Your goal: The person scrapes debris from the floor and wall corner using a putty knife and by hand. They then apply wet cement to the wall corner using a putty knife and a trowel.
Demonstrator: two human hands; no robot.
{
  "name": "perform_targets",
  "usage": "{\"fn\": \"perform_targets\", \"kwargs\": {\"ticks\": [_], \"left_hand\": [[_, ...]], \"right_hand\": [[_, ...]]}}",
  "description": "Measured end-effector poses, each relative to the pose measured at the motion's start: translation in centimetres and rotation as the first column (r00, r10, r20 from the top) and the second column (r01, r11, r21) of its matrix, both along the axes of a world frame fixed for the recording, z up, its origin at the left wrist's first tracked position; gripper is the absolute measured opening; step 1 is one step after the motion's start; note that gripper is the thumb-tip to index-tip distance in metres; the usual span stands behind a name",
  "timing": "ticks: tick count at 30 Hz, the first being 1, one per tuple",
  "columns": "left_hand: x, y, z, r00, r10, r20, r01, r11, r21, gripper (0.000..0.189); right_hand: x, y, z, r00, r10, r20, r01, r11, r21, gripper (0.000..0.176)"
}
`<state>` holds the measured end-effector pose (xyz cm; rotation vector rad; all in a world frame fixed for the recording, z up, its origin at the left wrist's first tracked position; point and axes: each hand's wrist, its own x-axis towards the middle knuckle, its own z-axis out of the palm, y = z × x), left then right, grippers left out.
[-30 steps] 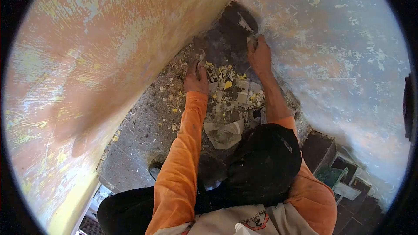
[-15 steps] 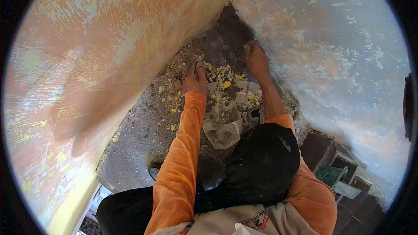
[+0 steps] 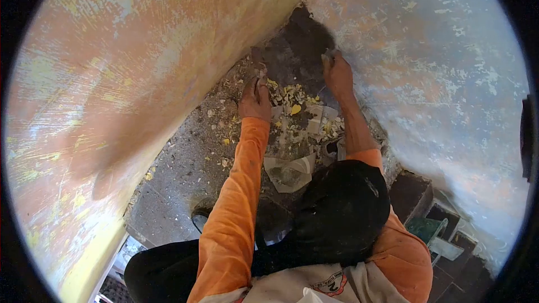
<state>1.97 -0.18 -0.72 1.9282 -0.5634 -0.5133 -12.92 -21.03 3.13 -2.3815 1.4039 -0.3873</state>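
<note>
At the foot of the corner where the two walls meet: a small pale scraper [image 3: 327, 54], mostly hidden, sits against the right wall [image 3: 438, 67] at the edge of a dark bare patch [image 3: 306, 31]. The right hand [image 3: 339, 76] is fisted round it, fingers closed. The tool sticks out past the knuckles, up and away from the body, with its long axis roughly along the forearm. The left hand [image 3: 255, 100] is the farther of the two. It lies low at the base of the left wall [image 3: 140, 50], fingers together and pointing into the corner; cannot tell whether they grip anything. Between the hands are yellow paint flakes [image 3: 292, 98] on the grey floor [image 3: 179, 174], with torn paper scraps [image 3: 289, 171] nearer the body. Dark steps [image 3: 410, 191] are at lower right.
</note>
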Motion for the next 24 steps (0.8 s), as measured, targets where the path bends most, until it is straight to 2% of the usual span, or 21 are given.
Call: {"fn": "perform_targets", "kwargs": {"ticks": [4, 6, 7, 9, 11, 13, 15, 16, 18, 19, 21, 22, 24], "left_hand": [[0.9, 0.1, 0.2, 0.994, -0.069, -0.088, 0.071, 0.997, 0.026, 0.046], [0.7, -0.2, -0.9, 1.000, -0.020, 0.019, 0.019, 1.000, 0.019, 0.048], [0.6, -0.4, -0.6, 1.000, -0.022, 0.018, 0.022, 1.000, 0.012, 0.048], [0.5, -0.4, -0.4, 0.999, -0.029, 0.032, 0.027, 0.998, 0.059, 0.049], [0.1, -0.3, -1.8, 0.999, -0.029, 0.043, 0.029, 0.999, 0.018, 0.049], [0.3, -0.2, -0.9, 0.998, -0.027, 0.059, 0.029, 0.999, -0.030, 0.049], [0.5, 0.0, 0.3, 0.988, -0.046, -0.146, 0.059, 0.994, 0.089, 0.049], [0.6, -0.1, 0.1, 0.988, -0.041, -0.146, 0.054, 0.995, 0.087, 0.049], [0.4, -0.1, -0.3, 0.998, -0.060, -0.008, 0.061, 0.997, 0.046, 0.049], [0.4, -0.3, -0.4, 0.998, -0.069, -0.007, 0.069, 0.997, 0.041, 0.049], [0.2, -0.4, -0.5, 0.997, -0.029, -0.074, 0.032, 0.999, 0.040, 0.048], [0.0, -0.3, -0.5, 0.996, -0.032, -0.077, 0.035, 0.999, 0.042, 0.048], [0.0, -0.3, -0.5, 1.000, -0.019, 0.010, 0.019, 1.000, -0.018, 0.047]], "right_hand": [[-2.0, 3.3, 1.7, 0.994, -0.074, 0.079, 0.074, 0.997, -0.002, 0.044], [-4.3, 3.6, 0.8, 1.000, -0.019, 0.006, 0.020, 0.998, -0.054, 0.042], [-5.4, 3.4, -0.5, 1.000, -0.022, 0.004, 0.022, 0.998, -0.061, 0.042], [-6.4, 3.5, -2.1, 0.990, -0.037, -0.139, 0.025, 0.996, -0.084, 0.039], [-7.0, 2.6, -1.8, 0.987, -0.072, -0.147, 0.066, 0.997, -0.042, 0.040], [-6.7, 2.6, -0.6, 0.983, -0.105, -0.149, 0.105, 0.994, -0.007, 0.041], [-6.6, 3.5, 0.2, 0.999, -0.054, -0.001, 0.054, 0.993, -0.102, 0.039], [-6.6, 3.9, 0.6, 0.999, -0.049, -0.001, 0.048, 0.993, -0.104, 0.039], [-7.4, 5.2, 1.1, 0.996, -0.062, -0.063, 0.057, 0.995, -0.081, 0.036], [-7.5, 5.0, 0.8, 0.996, -0.071, -0.062, 0.066, 0.994, -0.086, 0.036], [-7.7, 4.6, 0.2, 0.969, -0.099, -0.227, 0.090, 0.995, -0.053, 0.033], [-8.2, 4.6, 0.4, 0.968, -0.102, -0.230, 0.092, 0.994, -0.052, 0.033], [-8.4, 4.0, 0.9, 0.993, -0.063, -0.095, 0.063, 0.998, 0.001, 0.036]]}}
